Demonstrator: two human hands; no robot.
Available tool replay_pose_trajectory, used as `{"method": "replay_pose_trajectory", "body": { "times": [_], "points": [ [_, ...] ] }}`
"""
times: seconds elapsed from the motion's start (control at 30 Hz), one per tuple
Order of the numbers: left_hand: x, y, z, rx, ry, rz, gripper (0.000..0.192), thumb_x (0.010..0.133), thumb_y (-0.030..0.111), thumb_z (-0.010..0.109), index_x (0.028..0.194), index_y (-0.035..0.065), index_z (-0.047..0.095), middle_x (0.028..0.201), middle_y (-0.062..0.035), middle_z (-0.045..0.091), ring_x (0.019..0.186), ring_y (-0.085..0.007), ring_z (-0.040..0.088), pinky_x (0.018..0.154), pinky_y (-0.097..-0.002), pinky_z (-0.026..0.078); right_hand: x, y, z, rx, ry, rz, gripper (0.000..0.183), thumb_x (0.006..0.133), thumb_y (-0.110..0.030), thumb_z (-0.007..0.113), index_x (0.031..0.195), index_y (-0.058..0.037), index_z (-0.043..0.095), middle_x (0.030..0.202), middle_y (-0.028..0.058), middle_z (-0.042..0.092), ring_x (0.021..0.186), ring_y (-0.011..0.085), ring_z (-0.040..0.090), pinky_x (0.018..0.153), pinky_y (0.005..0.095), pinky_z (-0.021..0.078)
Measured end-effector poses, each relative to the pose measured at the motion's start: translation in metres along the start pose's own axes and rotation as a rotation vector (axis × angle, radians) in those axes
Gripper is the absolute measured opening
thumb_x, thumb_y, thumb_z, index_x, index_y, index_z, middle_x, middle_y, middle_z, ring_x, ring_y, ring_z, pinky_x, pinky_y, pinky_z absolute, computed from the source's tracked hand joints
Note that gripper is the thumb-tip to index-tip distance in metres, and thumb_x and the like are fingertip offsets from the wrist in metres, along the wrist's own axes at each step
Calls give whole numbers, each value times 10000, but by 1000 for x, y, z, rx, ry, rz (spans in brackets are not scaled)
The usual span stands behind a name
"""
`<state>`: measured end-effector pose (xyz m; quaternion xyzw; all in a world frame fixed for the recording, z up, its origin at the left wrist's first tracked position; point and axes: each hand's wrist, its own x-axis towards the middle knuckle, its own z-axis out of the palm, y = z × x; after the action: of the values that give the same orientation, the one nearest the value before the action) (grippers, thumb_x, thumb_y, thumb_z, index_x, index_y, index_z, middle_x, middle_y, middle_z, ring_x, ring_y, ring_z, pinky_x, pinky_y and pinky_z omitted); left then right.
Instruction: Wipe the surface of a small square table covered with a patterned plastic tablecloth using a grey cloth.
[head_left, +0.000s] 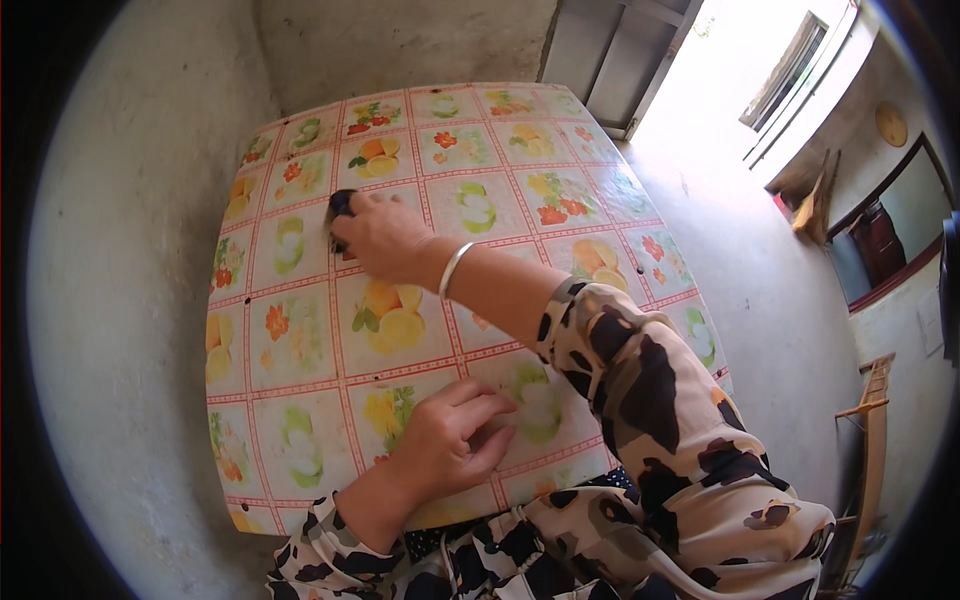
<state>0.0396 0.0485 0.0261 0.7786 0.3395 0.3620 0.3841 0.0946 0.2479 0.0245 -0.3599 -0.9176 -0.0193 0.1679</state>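
A table stands before me under a plastic tablecloth (300, 352) printed with fruit and flowers in red-edged squares. My right hand (382, 231) reaches across to the cloth's upper left part, its fingers closed on a small dark object (342, 214); what this is cannot be told, as the fingers partly hide it. A silvery bangle (454, 270) circles the right wrist. My left hand (457, 435) rests near the table's front edge with its fingers loosely curled and apart, and nothing shows in it.
Plaster walls stand close along the left side and behind the table. A grey door (607, 60) is at the back right, beside a bright doorway. On the right are the concrete floor (757, 285), a broom (814, 202) and a wooden frame (874, 420) against the wall.
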Motion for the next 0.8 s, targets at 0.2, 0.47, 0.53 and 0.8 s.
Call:
{"method": "replay_pose_trajectory", "body": {
  "times": [0.2, 0.47, 0.53, 0.8],
  "points": [
    [6, -2, -3, 177, 0, 78, 268, 686, 87, 724, 941, 21, 675, 966, -142, 593, 991, -298, 576, 777, -361, 494, -24, 106, -17, 106, 119, 407, 219, 800, -13, 532, 1009, -41, 592, 1058, 197, 590, 978, 369, 591, 854, 430, 487],
    [1, 7, 11, 470, -165, 75, 479, 767, 309, 695, 1165, 54, 616, 1282, -238, 477, 1289, -390, 376, 1090, -488, 265, -151, 264, -82, -260, 161, 1460, 469, 814, -378, 665, 1234, -203, 554, 1286, 137, 529, 1204, 304, 525, 971, 461, 421],
    [-2, 7, 14, 495, -193, 56, 523, 783, 343, 680, 1209, 53, 587, 1323, -252, 440, 1318, -395, 338, 1107, -504, 223, -131, 242, -73, -277, 155, 1328, 270, 906, -254, 518, 1141, -186, 635, 1272, 148, 534, 1173, 293, 546, 934, 407, 458],
    [-1, 4, 13, 500, -276, 33, 584, 827, 380, 640, 1281, 33, 521, 1409, -281, 343, 1365, -416, 265, 1123, -546, 149, 34, 77, -2, 105, 98, 533, 236, 843, -91, 494, 1020, -89, 649, 1063, 207, 627, 967, 350, 629, 823, 439, 507]
  ]
}}
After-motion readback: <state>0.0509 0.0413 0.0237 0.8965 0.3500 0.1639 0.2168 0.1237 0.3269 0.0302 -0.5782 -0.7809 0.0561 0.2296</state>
